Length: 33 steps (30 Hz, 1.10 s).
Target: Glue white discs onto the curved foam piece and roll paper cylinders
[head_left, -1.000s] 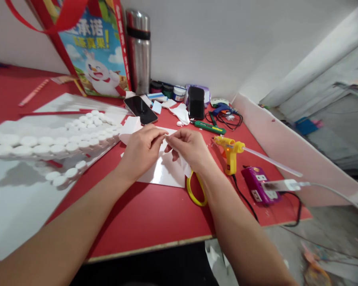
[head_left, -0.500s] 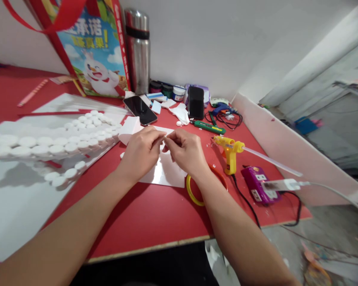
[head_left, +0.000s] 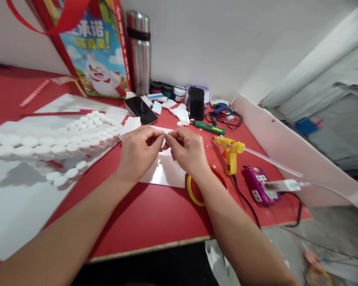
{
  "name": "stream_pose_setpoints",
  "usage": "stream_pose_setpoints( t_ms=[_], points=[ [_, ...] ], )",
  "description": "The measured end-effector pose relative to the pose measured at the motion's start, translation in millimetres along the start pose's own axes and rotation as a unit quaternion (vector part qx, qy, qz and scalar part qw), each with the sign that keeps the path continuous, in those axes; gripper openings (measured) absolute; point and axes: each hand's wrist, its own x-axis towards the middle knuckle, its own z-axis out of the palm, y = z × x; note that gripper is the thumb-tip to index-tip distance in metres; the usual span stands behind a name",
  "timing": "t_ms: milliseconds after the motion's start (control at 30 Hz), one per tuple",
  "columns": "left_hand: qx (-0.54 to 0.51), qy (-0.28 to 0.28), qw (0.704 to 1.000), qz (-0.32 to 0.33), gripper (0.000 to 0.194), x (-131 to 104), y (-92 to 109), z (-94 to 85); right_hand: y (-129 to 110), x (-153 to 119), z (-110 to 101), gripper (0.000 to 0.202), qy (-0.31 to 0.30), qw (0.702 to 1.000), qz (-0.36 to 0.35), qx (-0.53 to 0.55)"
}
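Observation:
Both hands meet at the fingertips above a glossy white sheet (head_left: 164,171). My left hand (head_left: 139,150) is closed in a pinch, and my right hand (head_left: 186,149) pinches against it from the other side. Between the fingertips is something small and whitish, too hidden to name. A white paper piece (head_left: 130,125) lies just behind my left hand. Under my right forearm are a yellow ring (head_left: 192,194) and an orange-red ring (head_left: 222,176). To the left stretch rows of white round discs (head_left: 49,145) on white board.
A yellow glue gun (head_left: 231,153) with a clear stick stands right of my hands, near a purple power socket (head_left: 258,184). Behind are a green cutter (head_left: 209,127), two phones (head_left: 141,110), a steel flask (head_left: 139,55) and a colourful bag (head_left: 95,59). The red table's front edge (head_left: 149,251) is near.
The fingers of my left hand have curled down slightly, and its thumb has shifted against the fingertips. Both hands remain together in nearly the same place.

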Motion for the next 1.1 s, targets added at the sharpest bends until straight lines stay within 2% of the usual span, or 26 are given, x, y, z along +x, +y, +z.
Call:
stream_pose_setpoints(
  t_ms=[133, 233, 367, 467, 533, 600, 800, 933, 1033, 1100],
  points=[
    [0.075, 0.003, 0.991, 0.115, 0.019, -1, -1, 0.9, -1, -1, 0, 0.022, 0.003, 1.000, 0.002, -0.004],
    [0.073, -0.012, 0.988, 0.137, 0.017, -1, -3, 1.3, 1, 0, -2, 0.021, 0.000, 1.000, 0.011, 0.002],
    [0.008, -0.031, 0.994, 0.108, 0.015, 0, -5, 2.1, 4, 3, -5, 0.018, -0.006, 1.000, 0.015, 0.000],
    [-0.086, -0.044, 0.995, 0.015, 0.011, 2, -8, 3.5, 5, 4, -7, 0.014, -0.010, 1.000, 0.013, -0.005],
    [-0.145, -0.061, 0.986, -0.048, 0.014, 4, -9, 4.1, 5, 4, -7, 0.013, -0.017, 1.000, 0.008, -0.011],
    [-0.170, -0.082, 0.980, -0.068, 0.019, 5, -10, 4.0, 4, 3, -7, 0.013, -0.021, 1.000, 0.001, -0.019],
    [-0.144, -0.086, 0.985, -0.033, 0.020, 7, -12, 2.1, 4, 3, -8, 0.014, -0.031, 0.999, -0.005, -0.029],
    [-0.081, -0.065, 0.994, 0.025, 0.018, 6, -12, 1.4, 4, 3, -6, 0.014, -0.037, 0.999, 0.008, -0.002],
    [-0.030, -0.045, 0.998, 0.045, 0.019, 6, -10, 1.3, 1, 5, -6, 0.018, -0.038, 0.994, 0.062, 0.079],
    [-0.015, -0.035, 0.998, 0.043, 0.019, 6, -9, 1.2, -3, 9, -9, 0.024, -0.054, 0.973, 0.133, 0.183]
  ],
)
